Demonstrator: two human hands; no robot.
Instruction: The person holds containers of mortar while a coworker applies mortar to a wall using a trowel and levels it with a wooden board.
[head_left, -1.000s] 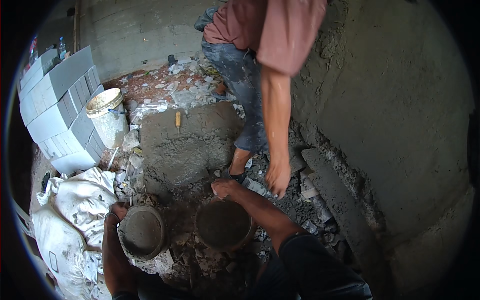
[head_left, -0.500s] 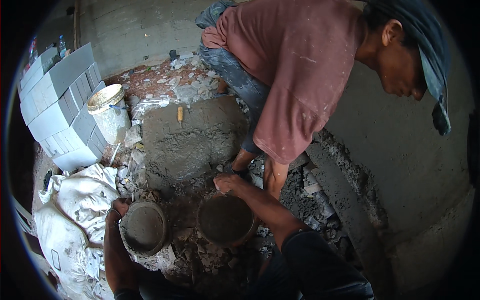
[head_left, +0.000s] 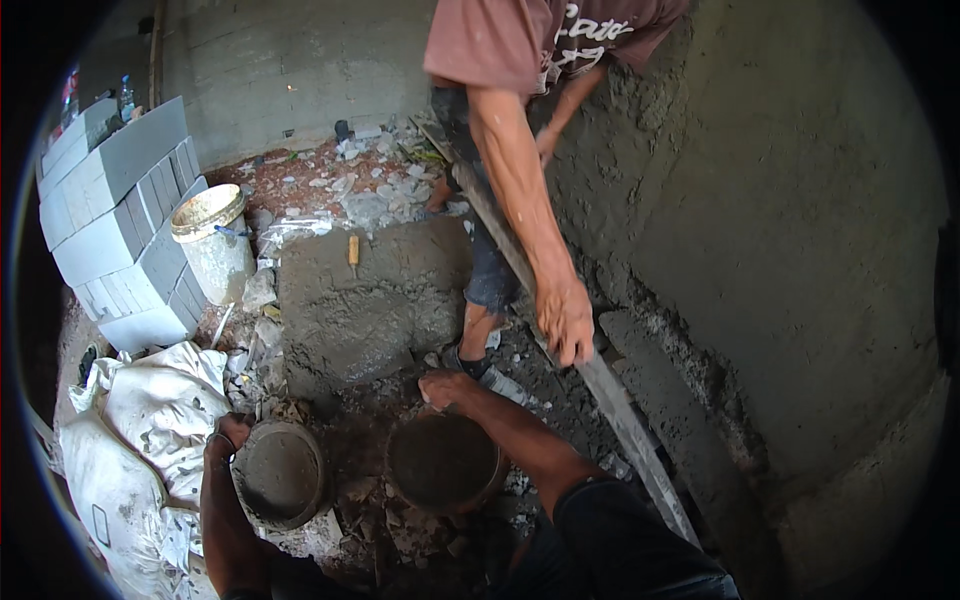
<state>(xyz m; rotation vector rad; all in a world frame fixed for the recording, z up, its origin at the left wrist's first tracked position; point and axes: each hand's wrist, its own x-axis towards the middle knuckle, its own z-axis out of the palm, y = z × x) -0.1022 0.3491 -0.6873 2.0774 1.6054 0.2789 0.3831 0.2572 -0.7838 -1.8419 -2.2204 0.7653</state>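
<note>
By the wall [head_left: 820, 200], a helper [head_left: 490, 45] now holds a bar [head_left: 628, 430], but I keep my left hand [head_left: 236, 430] and right hand [head_left: 447, 389] gripping the buckets [head_left: 320, 480].

Top edge is cropping the co-worker [head_left: 520, 170], head out; my right sleeve [head_left: 635, 530] is covering the long bar's [head_left: 625, 420] end, lower right; lower left, shadow is obscuring my left hand's [head_left: 236, 428] fingers.
</note>
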